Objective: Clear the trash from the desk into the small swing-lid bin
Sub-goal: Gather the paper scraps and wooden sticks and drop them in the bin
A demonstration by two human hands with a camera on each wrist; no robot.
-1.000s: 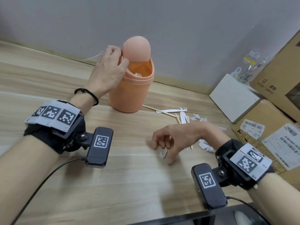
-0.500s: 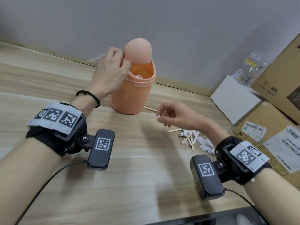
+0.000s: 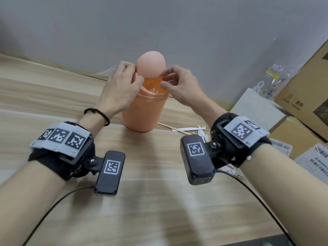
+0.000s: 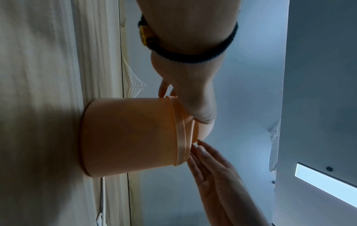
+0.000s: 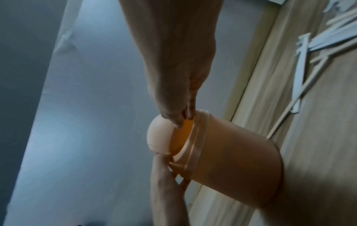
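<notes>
Both hands at the bin (image 3: 142, 110) mouth — left hand (image 3: 120, 86) gripping its rim, right hand (image 3: 179, 84) pinched, contents unclear.

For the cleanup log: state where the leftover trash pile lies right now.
In the head view the trash pile, white paper strips and wooden sticks, lies on the desk right of the orange bin, partly behind the right wrist camera.

A plain grey wall (image 3: 195, 29) rises at twelve o'clock behind the light wood-grain desk (image 3: 159, 210), brown cardboard boxes (image 3: 305, 89) at three.
</notes>
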